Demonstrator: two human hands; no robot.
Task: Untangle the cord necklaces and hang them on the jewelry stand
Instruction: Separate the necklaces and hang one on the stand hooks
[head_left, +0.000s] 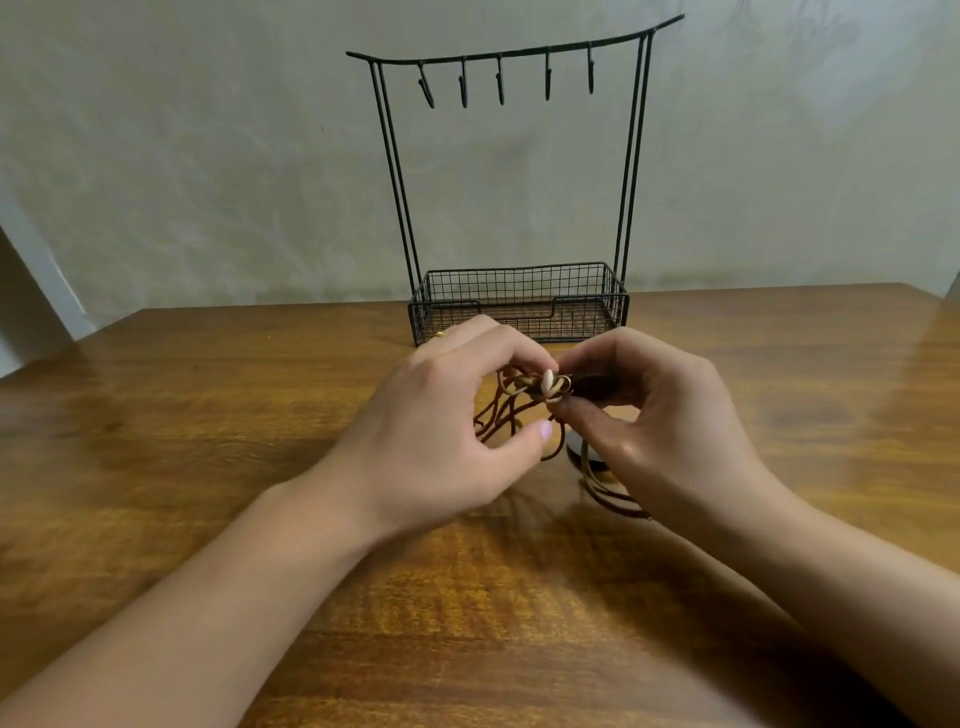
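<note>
Fingers (524, 358) of your left hand (441, 415) and right hand (670, 415) pinch the knot of the cord necklaces (545, 389) above the desk (208, 415).
Loosen gently, working one cord free; avoid tugging. The jewelry stand (519, 171) waits behind, hooks bare. How many cords there are stays hidden under your right hand.

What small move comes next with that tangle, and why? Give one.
Probably ease the two hands slightly apart to loosen the knot. The left hand and right hand both pinch the tangled cord necklaces at the shell pendant, strands still bunched together, and all five hooks on the jewelry stand hang empty.
</note>
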